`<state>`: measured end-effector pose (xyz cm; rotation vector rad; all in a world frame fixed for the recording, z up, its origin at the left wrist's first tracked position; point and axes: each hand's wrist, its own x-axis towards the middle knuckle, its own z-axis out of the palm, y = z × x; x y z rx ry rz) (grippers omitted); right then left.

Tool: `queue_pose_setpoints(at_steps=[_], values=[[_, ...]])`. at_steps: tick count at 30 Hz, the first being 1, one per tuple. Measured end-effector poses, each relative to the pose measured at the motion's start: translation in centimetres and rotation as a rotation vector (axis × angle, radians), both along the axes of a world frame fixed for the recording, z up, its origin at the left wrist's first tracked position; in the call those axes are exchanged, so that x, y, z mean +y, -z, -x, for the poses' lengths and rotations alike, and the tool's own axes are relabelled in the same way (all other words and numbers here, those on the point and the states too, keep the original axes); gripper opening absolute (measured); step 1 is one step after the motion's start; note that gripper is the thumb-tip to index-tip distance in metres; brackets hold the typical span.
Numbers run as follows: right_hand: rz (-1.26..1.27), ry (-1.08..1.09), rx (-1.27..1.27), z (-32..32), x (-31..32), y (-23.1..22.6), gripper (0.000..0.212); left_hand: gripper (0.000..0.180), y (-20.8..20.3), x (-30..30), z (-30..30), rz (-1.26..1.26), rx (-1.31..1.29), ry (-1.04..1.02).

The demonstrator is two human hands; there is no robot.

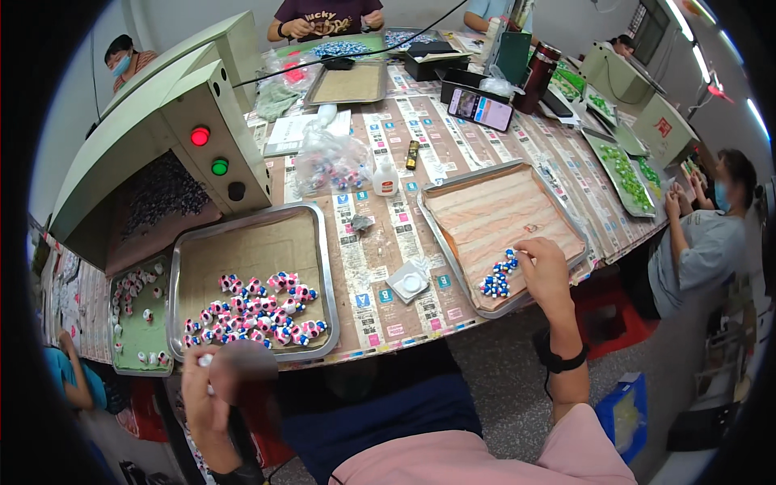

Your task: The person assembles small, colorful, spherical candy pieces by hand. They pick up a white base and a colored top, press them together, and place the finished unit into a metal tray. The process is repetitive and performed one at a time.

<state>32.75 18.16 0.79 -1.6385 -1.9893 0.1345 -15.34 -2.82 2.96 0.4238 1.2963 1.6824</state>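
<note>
My left hand [204,398] is curled just off the front edge of the left metal tray [327,283]. A small white piece [207,360] shows between its fingers; a blurred patch hides the rest. In that tray stand many small pink, white and blue figurines [259,307]. My right hand [546,271] reaches over the cloth-lined right tray [485,206], thumb and fingertips pinched beside a pile of tiny blue and white pieces [497,279]. Whatever is in that pinch is too small to make out.
A beige machine [162,121] with red and green lights stands behind the left tray. A green tray [141,323] lies left of it. Between the trays are a white dish [410,283], a glue bottle [385,178] and a plastic bag [331,166]. Co-workers sit around the table.
</note>
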Motion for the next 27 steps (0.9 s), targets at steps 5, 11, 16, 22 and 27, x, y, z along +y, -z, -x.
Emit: queue_pose_setpoints(at_steps=[5, 11, 16, 22, 27], values=[[0.253, 0.046, -0.149, 1.6, 1.8, -0.8, 0.017, 0.019, -0.2, 0.8, -6.6, -0.011, -0.409, 0.358], [0.21, -0.098, 0.259, 1.1, 2.1, -0.1, 0.016, 0.027, 1.2, 1.9, -12.3, 0.125, -0.548, 0.617], [0.627, -0.202, 0.925, 2.9, -1.3, -2.3, 0.016, 0.03, 1.6, 3.2, -14.4, 0.167, -0.531, 0.657], [0.733, -0.316, 0.993, 6.4, -4.4, -2.6, 0.023, 0.032, 1.8, 4.0, -15.5, 0.09, -0.701, 0.621], [0.567, -0.448, 0.821, 9.2, -4.6, -1.5, 0.017, 0.031, 2.3, 3.6, -15.6, 0.039, -0.796, 0.573]])
